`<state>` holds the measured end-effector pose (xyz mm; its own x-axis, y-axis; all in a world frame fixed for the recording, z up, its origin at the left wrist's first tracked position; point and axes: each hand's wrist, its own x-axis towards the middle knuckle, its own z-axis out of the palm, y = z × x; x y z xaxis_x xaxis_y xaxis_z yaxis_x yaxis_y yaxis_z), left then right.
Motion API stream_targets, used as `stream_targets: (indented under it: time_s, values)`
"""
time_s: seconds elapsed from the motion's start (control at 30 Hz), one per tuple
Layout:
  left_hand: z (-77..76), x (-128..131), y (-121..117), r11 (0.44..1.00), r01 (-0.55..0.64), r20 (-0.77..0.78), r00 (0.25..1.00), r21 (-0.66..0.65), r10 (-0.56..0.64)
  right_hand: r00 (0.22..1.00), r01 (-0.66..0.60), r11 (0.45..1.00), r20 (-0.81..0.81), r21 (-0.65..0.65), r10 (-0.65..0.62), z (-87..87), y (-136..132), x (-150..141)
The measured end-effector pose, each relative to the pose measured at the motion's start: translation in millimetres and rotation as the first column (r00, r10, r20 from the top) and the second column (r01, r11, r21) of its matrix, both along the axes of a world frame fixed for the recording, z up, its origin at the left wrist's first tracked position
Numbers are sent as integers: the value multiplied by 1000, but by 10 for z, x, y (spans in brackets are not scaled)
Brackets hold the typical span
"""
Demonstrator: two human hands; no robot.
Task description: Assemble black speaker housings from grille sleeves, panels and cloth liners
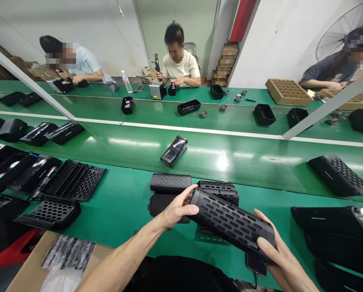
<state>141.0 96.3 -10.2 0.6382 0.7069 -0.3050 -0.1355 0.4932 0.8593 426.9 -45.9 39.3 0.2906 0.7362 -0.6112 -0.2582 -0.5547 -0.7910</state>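
A black speaker housing with a slotted grille (230, 219) is held tilted above the green bench. My left hand (178, 209) grips its far left end, thumb on the near face. Around its lower right end are the fingers of my right hand (275, 247), thumb pressed on the grille. Behind it lies another slotted black grille (222, 187), partly covered by the held housing. A closed black speaker body (170, 182) rests just beyond my left hand, with black cloth-like material (160, 205) in front of it. Beneath my right hand a dark phone-like object with a cable (256, 263) shows partly.
Several slotted grilles (75, 178) and black housings are piled at left. Black housings (330, 219) stand at right. A glossy black speaker (174, 151) sits on the green conveyor belt (133, 150). White posts (29, 81) rise ahead. A cardboard box (32, 263) is at lower left. Co-workers sit opposite.
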Motion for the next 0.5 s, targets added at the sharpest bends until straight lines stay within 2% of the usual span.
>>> stream_targets:
  time_s: [0.1,0.17,0.27,0.33,0.4,0.43,0.5]
  values:
    - [-47,50,-21,1000,-11,45,999,3,11,1000,-2,1000,23,27,1,-20,-53,29]
    - [-34,75,-4,1000,-1,51,999,-5,1,993,-50,999,106,15,48,-44,-60,106]
    - [33,102,55,999,-52,69,996,17,51,965,-145,988,225,50,131,-93,89,324]
    - [40,108,79,981,-187,39,982,48,185,972,-141,981,208,136,111,-151,372,496]
    - [-51,91,56,931,-339,-124,926,135,355,991,-64,969,129,237,34,-252,824,646]
    - [-139,71,22,910,-357,-267,874,211,405,995,9,960,90,280,-36,-323,1101,704]
    - [-374,7,-88,910,-245,-577,710,335,404,992,123,942,-8,311,-126,-506,1698,779]
